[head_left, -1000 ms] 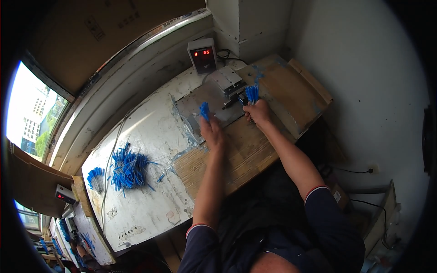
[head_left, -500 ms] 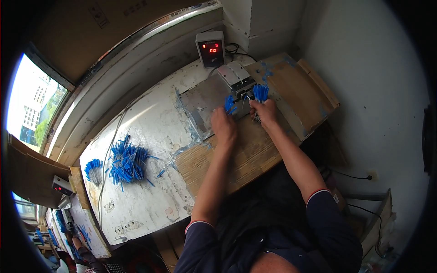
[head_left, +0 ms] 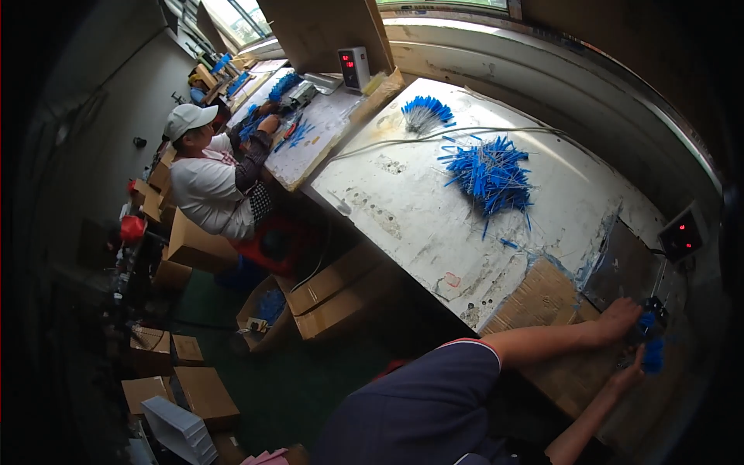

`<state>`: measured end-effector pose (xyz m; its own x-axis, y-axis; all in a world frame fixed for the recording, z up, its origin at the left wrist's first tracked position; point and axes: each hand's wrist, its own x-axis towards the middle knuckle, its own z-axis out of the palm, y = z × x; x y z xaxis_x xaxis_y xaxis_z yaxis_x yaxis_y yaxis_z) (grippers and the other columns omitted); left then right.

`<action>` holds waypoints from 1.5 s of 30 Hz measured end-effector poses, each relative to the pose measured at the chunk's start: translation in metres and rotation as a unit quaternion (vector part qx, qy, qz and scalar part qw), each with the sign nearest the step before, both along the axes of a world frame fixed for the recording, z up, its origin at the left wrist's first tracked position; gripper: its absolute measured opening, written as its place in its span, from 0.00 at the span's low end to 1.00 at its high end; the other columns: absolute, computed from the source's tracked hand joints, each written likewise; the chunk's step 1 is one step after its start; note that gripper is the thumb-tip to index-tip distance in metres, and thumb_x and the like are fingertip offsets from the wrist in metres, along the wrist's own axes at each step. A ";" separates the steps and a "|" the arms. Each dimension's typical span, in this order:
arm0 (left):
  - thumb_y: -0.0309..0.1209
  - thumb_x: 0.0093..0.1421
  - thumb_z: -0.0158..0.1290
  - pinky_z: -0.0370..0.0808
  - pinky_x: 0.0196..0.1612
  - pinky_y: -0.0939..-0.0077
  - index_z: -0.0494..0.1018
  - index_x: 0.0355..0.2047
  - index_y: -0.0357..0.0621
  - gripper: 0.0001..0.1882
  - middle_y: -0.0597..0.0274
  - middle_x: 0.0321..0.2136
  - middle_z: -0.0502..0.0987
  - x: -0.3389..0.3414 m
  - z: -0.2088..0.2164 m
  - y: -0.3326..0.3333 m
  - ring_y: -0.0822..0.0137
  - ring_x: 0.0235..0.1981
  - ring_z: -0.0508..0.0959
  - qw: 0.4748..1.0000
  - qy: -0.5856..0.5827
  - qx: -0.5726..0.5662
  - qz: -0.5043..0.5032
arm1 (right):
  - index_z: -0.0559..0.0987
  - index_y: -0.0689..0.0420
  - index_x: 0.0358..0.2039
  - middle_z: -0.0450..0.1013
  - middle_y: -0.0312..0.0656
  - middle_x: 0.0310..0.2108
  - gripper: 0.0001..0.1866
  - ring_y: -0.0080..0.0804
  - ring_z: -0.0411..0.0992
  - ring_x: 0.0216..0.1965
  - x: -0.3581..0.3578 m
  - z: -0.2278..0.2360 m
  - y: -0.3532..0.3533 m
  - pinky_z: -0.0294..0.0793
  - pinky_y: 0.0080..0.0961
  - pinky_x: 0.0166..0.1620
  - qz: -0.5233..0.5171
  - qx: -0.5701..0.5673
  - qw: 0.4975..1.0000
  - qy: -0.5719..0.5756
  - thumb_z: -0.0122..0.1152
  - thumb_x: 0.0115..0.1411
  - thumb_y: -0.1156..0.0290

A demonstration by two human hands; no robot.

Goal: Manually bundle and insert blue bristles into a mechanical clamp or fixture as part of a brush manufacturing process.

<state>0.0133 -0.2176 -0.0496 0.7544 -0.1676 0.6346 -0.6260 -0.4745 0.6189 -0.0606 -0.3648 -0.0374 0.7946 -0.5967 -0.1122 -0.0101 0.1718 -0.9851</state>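
Note:
At the right side of the table, my left hand [head_left: 618, 319] is closed around a few blue-tipped wires [head_left: 646, 318], beside a small metal machine [head_left: 658, 308]. Just nearer to me, my right hand [head_left: 629, 375] grips a thicker bundle of blue-tipped wires [head_left: 653, 356], blue ends pointing away from the palm. Shadow at the picture's rim partly hides the fingertips. Farther left on the white table lies a large tangled heap of blue-tipped wires [head_left: 490, 175], and past it a fanned smaller bunch [head_left: 428, 113].
Flattened cardboard [head_left: 540, 298] covers the table's near edge. A display box [head_left: 682, 233] with red digits stands behind the machine. A cable [head_left: 465, 130] crosses the tabletop. To the left, a co-worker [head_left: 209, 170] in a cap works at another table; cardboard boxes [head_left: 203, 242] stand on the floor.
The view has swung far to the left, bringing the co-worker and floor boxes into sight. My hands now appear at the right rim, still by the machine with their blue-tipped wires.

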 end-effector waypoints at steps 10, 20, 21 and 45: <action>0.32 0.46 0.54 0.69 0.47 0.61 0.71 0.35 0.39 0.15 0.53 0.35 0.73 0.006 -0.012 -0.002 0.52 0.41 0.73 0.996 -0.042 0.036 0.077 | 0.83 0.64 0.36 0.76 0.38 0.32 0.13 0.25 0.73 0.32 0.027 -0.019 -0.023 0.71 0.24 0.36 0.060 -0.017 0.998 0.032 0.71 0.59 0.66; 0.26 0.56 0.53 0.74 0.42 0.48 0.69 0.43 0.39 0.14 0.42 0.35 0.77 0.007 -0.008 0.003 0.40 0.41 0.79 0.984 0.085 -0.155 0.022 | 0.81 0.59 0.40 0.76 0.36 0.28 0.11 0.22 0.73 0.27 0.012 -0.028 -0.045 0.72 0.21 0.29 0.064 -0.001 0.997 0.035 0.69 0.60 0.67; 0.22 0.59 0.50 0.74 0.39 0.44 0.67 0.43 0.38 0.11 0.35 0.32 0.76 0.001 -0.001 0.004 0.35 0.37 0.78 0.974 0.108 -0.200 0.002 | 0.81 0.58 0.39 0.76 0.36 0.26 0.09 0.22 0.73 0.24 -0.002 -0.003 -0.031 0.71 0.21 0.25 0.057 -0.018 0.997 0.059 0.68 0.61 0.67; 0.36 0.72 0.47 0.73 0.36 0.69 0.74 0.40 0.41 0.11 0.62 0.26 0.78 -0.001 0.041 0.043 0.67 0.29 0.78 0.911 0.291 -0.292 0.004 | 0.76 0.59 0.26 0.72 0.36 0.19 0.06 0.22 0.71 0.16 0.023 0.038 0.026 0.67 0.21 0.17 -0.014 -0.027 0.999 0.034 0.67 0.52 0.76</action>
<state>0.0125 -0.1749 -0.0083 0.9914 0.0778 0.1055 -0.1087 0.0383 0.9933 -0.0373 -0.3393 0.0006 0.7689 -0.6254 -0.1325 -0.0734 0.1195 -0.9901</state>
